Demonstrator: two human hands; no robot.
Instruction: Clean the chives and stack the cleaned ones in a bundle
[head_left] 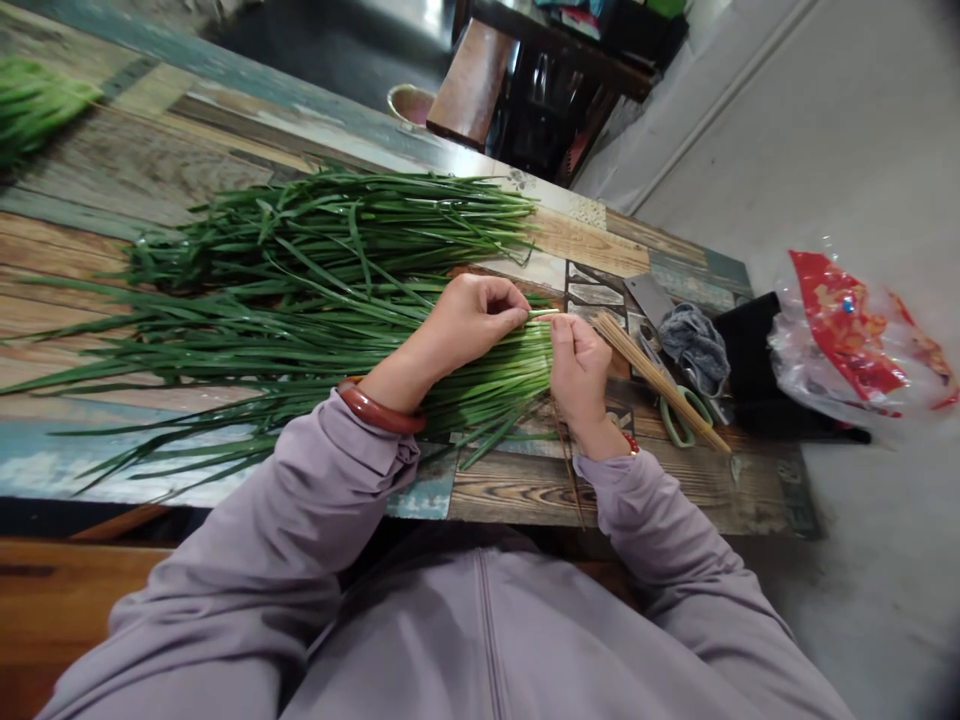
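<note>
A big pile of long green chives (300,290) lies across the patterned table (525,490), cut ends pointing right. My left hand (469,320) is closed in a pinch on the pale end of one chive stalk (541,313), over the bundle's cut ends. Just right of it, my right hand (579,372) is closed on a thin wooden skewer (568,470) that runs down toward the table's near edge. The fingertips of both hands nearly meet.
A bundle of bamboo skewers (660,380) lies right of my hands, with green-handled scissors (684,418), a grey cloth (694,345) and a cleaver blade (649,297). A red and clear plastic bag (847,340) sits on the floor at right. More greens (34,105) are far left.
</note>
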